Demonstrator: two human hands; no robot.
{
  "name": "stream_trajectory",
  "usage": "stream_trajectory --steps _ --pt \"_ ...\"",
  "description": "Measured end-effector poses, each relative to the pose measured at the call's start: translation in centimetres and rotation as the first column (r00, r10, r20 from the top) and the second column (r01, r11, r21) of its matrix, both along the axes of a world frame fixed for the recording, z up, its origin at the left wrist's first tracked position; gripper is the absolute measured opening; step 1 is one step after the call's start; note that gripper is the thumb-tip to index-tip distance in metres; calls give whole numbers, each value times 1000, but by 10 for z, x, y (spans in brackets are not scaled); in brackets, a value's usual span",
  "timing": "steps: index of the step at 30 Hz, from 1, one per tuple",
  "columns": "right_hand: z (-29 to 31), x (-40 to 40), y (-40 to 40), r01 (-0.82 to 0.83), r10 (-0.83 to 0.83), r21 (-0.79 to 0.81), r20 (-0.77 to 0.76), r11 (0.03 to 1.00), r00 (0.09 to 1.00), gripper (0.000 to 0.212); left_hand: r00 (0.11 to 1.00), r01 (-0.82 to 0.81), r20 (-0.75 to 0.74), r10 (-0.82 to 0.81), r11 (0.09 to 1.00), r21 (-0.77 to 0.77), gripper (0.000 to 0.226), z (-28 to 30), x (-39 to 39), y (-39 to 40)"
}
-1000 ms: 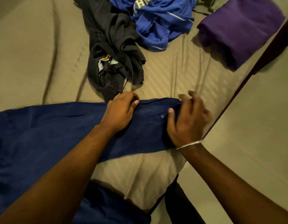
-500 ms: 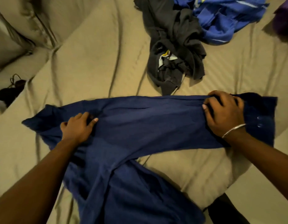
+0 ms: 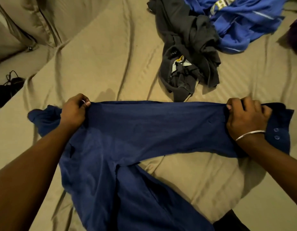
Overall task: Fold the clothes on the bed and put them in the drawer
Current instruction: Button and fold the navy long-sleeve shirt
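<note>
Both the left hand (image 3: 74, 112) and right hand (image 3: 244, 119) pinch the navy blue cotton shirt (image 3: 144, 130) taut over the tan bedsheet (image 3: 102, 64); keep the top edge level, then fold evenly

The navy shirt (image 3: 144, 130) is matt woven cloth, soft and creased, with two small glossy plastic-looking buttons (image 3: 276, 133) on its cuff. The bed sheet (image 3: 94, 55) is tan cloth with a faint sheen and a fine woven stripe, wrinkled in long folds. The grey garment (image 3: 189, 47) is matt, slightly fuzzy cloth. The bright blue garment (image 3: 244, 25) is smoother cloth. The bracelet (image 3: 249, 134) is thin, shiny metal.
</note>
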State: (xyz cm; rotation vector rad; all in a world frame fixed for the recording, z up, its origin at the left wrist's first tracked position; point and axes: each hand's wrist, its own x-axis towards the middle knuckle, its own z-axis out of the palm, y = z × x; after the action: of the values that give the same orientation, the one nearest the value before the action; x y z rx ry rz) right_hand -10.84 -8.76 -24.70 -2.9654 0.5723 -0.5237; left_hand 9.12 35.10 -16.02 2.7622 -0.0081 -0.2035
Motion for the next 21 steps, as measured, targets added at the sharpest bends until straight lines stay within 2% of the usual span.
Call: stream_trajectory --steps 5,9,11,13,15,17,19,21 --pt "-1 5 -2 50 -46 39 -77 998 996 8 1000 -6 -20 8 996 92 12 -12 22 -8" --pt "3 6 0 79 -68 91 -120 993 990 14 990 -93 -84 117 964 249 12 -30 16 -16" --pt "4 8 0 78 -61 126 -130 989 990 19 990 -135 -5 142 948 288 20 -39 7 -18" --pt "9 5 2 75 -59 171 -96 982 994 21 978 -182 142 154 959 215 32 -43 -8 -21" --pt "20 -6 15 41 -43 190 6 981 999 22 949 -209 262 173 971 115 35 -43 -26 -24" --pt "31 -27 47 -81 48 221 149 972 988 21 932 -219 309 189 974 64 31 -41 -53 -28" --pt "39 -58 95 -308 229 383 240 871 943 19 936 -149 323 137 989 10 31 -34 -89 -29" --pt "44 -90 148 -457 389 564 245 688 888 17 954 15 299 -10 1000 -13 34 -24 -131 -24"
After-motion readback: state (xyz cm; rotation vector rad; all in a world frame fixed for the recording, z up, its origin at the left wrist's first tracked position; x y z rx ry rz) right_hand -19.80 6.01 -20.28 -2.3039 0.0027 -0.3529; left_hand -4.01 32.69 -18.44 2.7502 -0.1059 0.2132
